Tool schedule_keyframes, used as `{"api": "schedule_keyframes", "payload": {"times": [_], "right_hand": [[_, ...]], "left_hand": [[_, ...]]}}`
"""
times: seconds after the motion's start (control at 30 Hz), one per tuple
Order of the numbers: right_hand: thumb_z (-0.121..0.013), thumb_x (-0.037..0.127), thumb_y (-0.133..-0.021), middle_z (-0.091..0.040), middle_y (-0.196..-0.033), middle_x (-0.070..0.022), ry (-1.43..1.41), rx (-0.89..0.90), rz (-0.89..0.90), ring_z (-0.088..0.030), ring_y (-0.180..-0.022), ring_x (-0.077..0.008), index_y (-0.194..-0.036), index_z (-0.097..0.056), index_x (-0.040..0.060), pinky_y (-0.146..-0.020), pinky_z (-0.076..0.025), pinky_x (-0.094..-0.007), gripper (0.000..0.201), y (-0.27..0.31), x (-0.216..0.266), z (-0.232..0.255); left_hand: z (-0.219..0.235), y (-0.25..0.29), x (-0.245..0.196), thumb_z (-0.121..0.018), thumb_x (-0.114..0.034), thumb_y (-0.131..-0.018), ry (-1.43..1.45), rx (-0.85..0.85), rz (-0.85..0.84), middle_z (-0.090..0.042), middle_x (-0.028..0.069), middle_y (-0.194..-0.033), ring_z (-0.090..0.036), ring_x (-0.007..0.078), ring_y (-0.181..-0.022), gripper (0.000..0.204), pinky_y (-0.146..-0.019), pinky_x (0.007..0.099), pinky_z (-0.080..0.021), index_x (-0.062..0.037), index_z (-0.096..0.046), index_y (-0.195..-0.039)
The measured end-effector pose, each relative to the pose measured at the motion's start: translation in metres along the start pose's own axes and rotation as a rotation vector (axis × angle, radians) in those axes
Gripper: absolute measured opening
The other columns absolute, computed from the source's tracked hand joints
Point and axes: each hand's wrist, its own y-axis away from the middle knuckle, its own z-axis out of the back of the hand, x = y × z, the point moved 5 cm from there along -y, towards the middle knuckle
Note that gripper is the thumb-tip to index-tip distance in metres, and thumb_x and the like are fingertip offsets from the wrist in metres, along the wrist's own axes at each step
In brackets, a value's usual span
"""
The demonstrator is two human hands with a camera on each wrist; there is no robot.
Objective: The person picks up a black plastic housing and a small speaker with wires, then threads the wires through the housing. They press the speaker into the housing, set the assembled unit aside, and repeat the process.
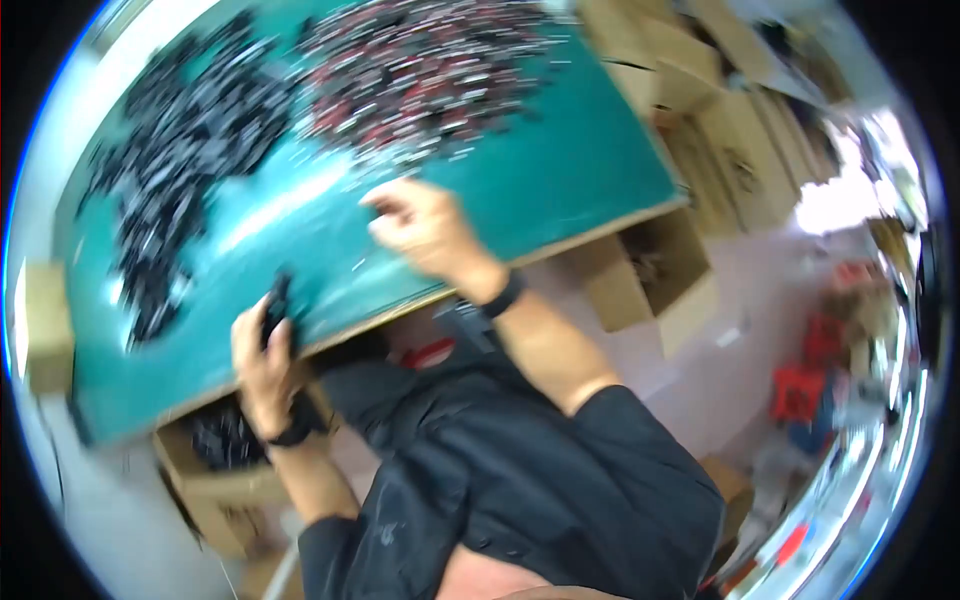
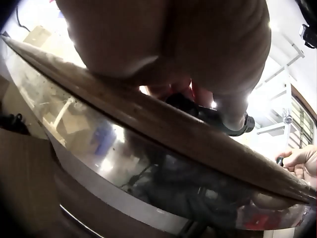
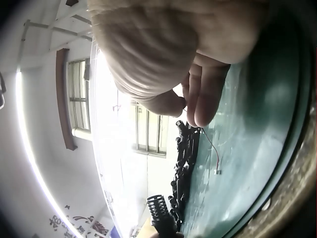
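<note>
Near the table's front edge, the left hand (image 1: 262, 362) (image 2: 173, 39) grips a black cylindrical part (image 1: 278, 302) (image 2: 218, 118); its slotted end (image 3: 158, 210) shows in the right wrist view. The right hand (image 1: 428, 230) (image 3: 163, 54) is over the table to the right, thumb and fingers together on a small dark piece (image 2: 280, 161). A thin wire (image 3: 213, 144) with a small connector (image 3: 218, 171) hangs from those fingers. The palm hides most of the pinched piece. Beyond the right hand lies a pile of small red, black and silver parts (image 1: 420, 80).
A pile of black parts (image 1: 200, 130) covers the far left of the green table (image 1: 590, 160). Open cardboard boxes stand beyond the right end (image 1: 740, 150), below the front edge (image 1: 690, 290) and at the lower left (image 1: 235, 487), the last holding dark parts.
</note>
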Motion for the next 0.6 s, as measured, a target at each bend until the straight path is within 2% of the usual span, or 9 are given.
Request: {"api": "schedule_keyframes", "payload": {"times": [0.03,0.1,0.23,0.37,0.47,0.5,0.6], "right_hand": [[-0.075,0.006,-0.095,-0.075,-0.097,-0.0049,-0.029,0.016,-0.030,-0.072,-0.087,-0.0118,-0.122,-0.075,0.0053,-0.075,-0.061,-0.0287,0.026,0.000,-0.010,-0.005],[-0.074,0.004,-0.100,-0.075,-0.102,-0.0071,-0.261,0.073,-0.266,-0.075,-0.092,-0.0134,-0.125,-0.072,0.0019,-0.078,-0.063,-0.0275,0.025,0.001,-0.012,-0.010],[-0.074,0.001,-0.101,-0.074,-0.107,-0.0085,-0.417,0.081,-0.294,-0.075,-0.093,-0.0135,-0.125,-0.070,-0.0024,-0.078,-0.065,-0.0273,0.025,0.002,-0.010,-0.020],[-0.075,-0.002,-0.099,-0.073,-0.110,-0.0093,-0.485,0.009,-0.178,-0.075,-0.093,-0.0145,-0.124,-0.069,-0.0045,-0.078,-0.064,-0.0279,0.026,0.002,0.000,-0.028],[-0.075,-0.005,-0.097,-0.074,-0.110,-0.0112,-0.252,-0.019,0.160,-0.075,-0.094,-0.0160,-0.122,-0.069,-0.0030,-0.079,-0.065,-0.0301,0.026,0.005,0.029,-0.032],[-0.075,-0.005,-0.097,-0.074,-0.110,-0.0112,-0.257,-0.017,0.157,-0.075,-0.094,-0.0160,-0.122,-0.069,-0.0030,-0.079,-0.065,-0.0301,0.026,0.007,0.034,-0.035],[-0.076,-0.006,-0.094,-0.073,-0.113,-0.0145,-0.132,-0.072,0.509,-0.077,-0.093,-0.0216,-0.120,-0.070,-0.0016,-0.080,-0.065,-0.0327,0.027,0.017,0.068,-0.038]], "left_hand": [[0.001,-0.001,-0.007,-0.075,-0.009,-0.096,0.017,-0.023,0.027,-0.071,0.0197,-0.121,-0.066,0.0383,-0.114,0.037,-0.104,0.0452,-0.051,-0.0015,-0.071,-0.133],[-0.001,0.001,-0.008,-0.078,-0.008,-0.094,0.086,-0.080,0.024,-0.071,0.0189,-0.120,-0.067,0.0369,-0.112,0.039,-0.102,0.0438,-0.052,-0.0017,-0.071,-0.131],[-0.001,0.007,-0.008,-0.081,-0.005,-0.091,0.139,-0.119,0.052,-0.071,0.0172,-0.120,-0.067,0.0343,-0.111,0.042,-0.100,0.0412,-0.053,-0.0019,-0.071,-0.131],[-0.001,0.007,-0.009,-0.083,-0.003,-0.089,0.200,-0.130,0.039,-0.071,0.0159,-0.120,-0.068,0.0317,-0.110,0.044,-0.099,0.0392,-0.054,-0.0019,-0.072,-0.131],[-0.003,0.008,-0.007,-0.083,-0.003,-0.090,0.253,-0.140,0.048,-0.072,0.0151,-0.120,-0.069,0.0299,-0.111,0.044,-0.100,0.0379,-0.054,-0.0016,-0.071,-0.132],[-0.004,0.009,-0.005,-0.083,-0.003,-0.090,0.248,-0.139,0.051,-0.072,0.0151,-0.120,-0.069,0.0299,-0.111,0.044,-0.100,0.0379,-0.054,-0.0016,-0.071,-0.132],[-0.005,0.012,0.002,-0.082,-0.002,-0.091,0.321,-0.178,0.062,-0.071,0.0146,-0.123,-0.069,0.0276,-0.113,0.045,-0.102,0.0372,-0.054,-0.0010,-0.070,-0.134]]}}
